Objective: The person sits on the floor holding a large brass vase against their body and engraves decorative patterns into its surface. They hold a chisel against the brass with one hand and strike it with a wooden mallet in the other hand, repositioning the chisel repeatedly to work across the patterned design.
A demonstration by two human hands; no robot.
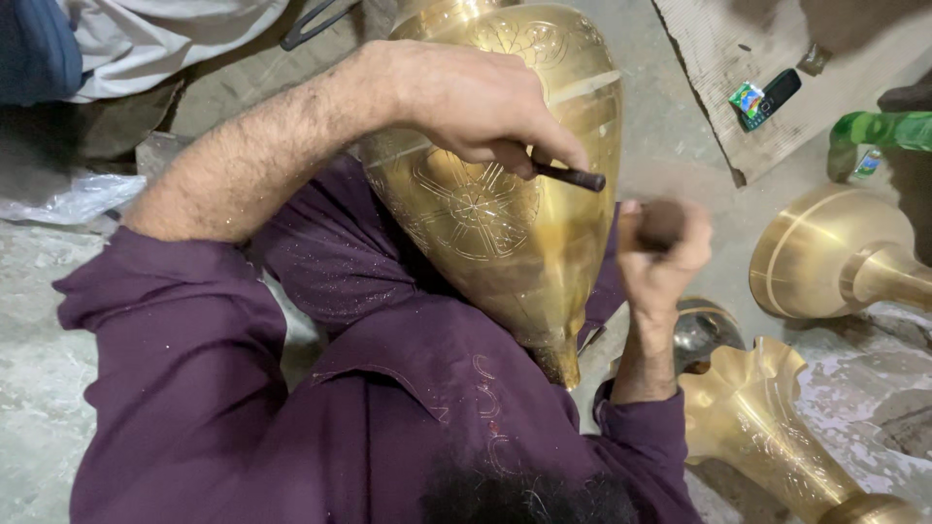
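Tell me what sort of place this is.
Probably a metal-engraving workshop, worked on the floor: a large engraved brass vase lies across a lap, the left hand holds a thin dark chisel-like tool against it, and more brass vessels stand on the concrete floor.

Dusty grey concrete floor [39, 388]

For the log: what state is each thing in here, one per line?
Left hand: closed on a dark chisel, tip against the brass vase.
Right hand: gripping a dark wooden striker.
Brass vase: lying tilted across the lap, partly engraved.
Phone: lying flat on cardboard.
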